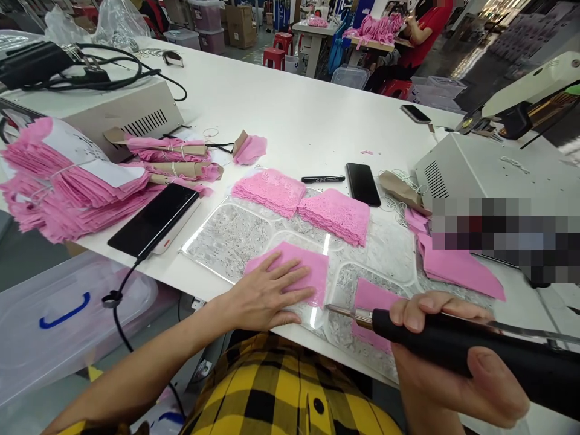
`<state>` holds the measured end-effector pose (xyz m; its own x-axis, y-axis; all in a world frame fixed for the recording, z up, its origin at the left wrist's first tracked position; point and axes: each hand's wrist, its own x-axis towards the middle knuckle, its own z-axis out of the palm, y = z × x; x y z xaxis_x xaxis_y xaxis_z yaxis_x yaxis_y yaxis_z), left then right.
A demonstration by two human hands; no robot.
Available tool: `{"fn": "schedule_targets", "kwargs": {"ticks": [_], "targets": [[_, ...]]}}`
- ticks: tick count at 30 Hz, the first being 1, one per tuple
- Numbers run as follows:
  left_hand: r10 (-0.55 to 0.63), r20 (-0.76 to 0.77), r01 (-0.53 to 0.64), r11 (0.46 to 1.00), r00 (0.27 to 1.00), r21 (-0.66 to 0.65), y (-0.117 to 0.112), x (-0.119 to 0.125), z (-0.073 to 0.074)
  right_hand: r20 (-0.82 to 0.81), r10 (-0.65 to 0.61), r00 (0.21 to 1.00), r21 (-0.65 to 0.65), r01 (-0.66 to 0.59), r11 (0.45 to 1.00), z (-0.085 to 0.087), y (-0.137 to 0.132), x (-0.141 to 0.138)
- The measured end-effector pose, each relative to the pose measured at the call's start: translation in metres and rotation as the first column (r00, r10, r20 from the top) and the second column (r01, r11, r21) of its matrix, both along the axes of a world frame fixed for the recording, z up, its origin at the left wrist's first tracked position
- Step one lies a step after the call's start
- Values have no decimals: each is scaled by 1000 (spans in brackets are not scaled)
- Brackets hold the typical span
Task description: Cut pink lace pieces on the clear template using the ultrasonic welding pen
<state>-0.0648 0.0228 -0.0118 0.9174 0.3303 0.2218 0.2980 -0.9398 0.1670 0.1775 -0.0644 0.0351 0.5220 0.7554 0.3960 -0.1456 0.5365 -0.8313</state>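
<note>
My left hand (272, 290) lies flat with fingers spread on a pink fabric piece (312, 266), holding it against a clear-and-grey patterned mat (226, 241). My right hand (453, 356) is wrapped round a black-handled tool (426, 335) with a slim pointed metal tip. That tip is by the lower right corner of the fabric under my left hand; whether it touches, I cannot tell. Beneath the tool lies another pink fabric piece (374, 296), partly hidden. Two stacks of pink lace-edged pieces, a left stack (272, 190) and a right stack (335, 214), sit farther back on the mat.
Tied pink bundles (81, 181) and a phone on a power bank (154, 220) occupy the left side. A black marker (323, 179) and another phone (362, 184) lie behind the stacks. Vented metal boxes stand left (131, 115) and right (489, 175). Someone in red (426, 36) sits beyond.
</note>
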Motion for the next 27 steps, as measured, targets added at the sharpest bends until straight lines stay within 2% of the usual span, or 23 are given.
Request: {"fn": "schedule_targets", "kwargs": {"ticks": [6, 27], "targets": [[-2, -10, 2, 1000, 1000, 1, 0, 0, -3, -11, -18, 1000, -34, 18, 999, 2, 1, 0], [-8, 12, 8, 1000, 1000, 10, -3, 3, -3, -7, -6, 1000, -24, 6, 1000, 3, 4, -5]]}}
